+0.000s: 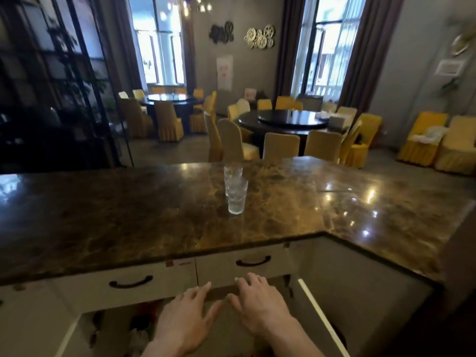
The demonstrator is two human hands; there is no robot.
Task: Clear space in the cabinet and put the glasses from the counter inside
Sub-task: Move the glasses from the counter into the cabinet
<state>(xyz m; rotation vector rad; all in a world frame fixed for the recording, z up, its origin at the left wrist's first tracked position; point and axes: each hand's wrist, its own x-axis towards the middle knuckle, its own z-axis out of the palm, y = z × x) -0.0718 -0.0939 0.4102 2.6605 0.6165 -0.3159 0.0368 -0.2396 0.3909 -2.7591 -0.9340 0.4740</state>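
A stack of clear glasses (235, 192) stands upright on the brown marble counter (128, 215), a little right of its middle. Below the counter the cabinet (123, 328) stands with both doors swung out, and blurred items show inside at the left. My left hand (186, 318) and my right hand (257, 301) hover side by side in front of the cabinet opening, just under the drawers. Both hands have fingers spread and hold nothing. Most of the cabinet's inside is hidden by my hands and arms.
Two white drawers with dark handles (130, 282) (253, 261) sit under the counter edge. The white cabinet doors (319, 313) (67, 336) flank the opening. The counter turns toward me at the right (386, 240). Round dining tables and yellow-covered chairs (280, 145) fill the room beyond.
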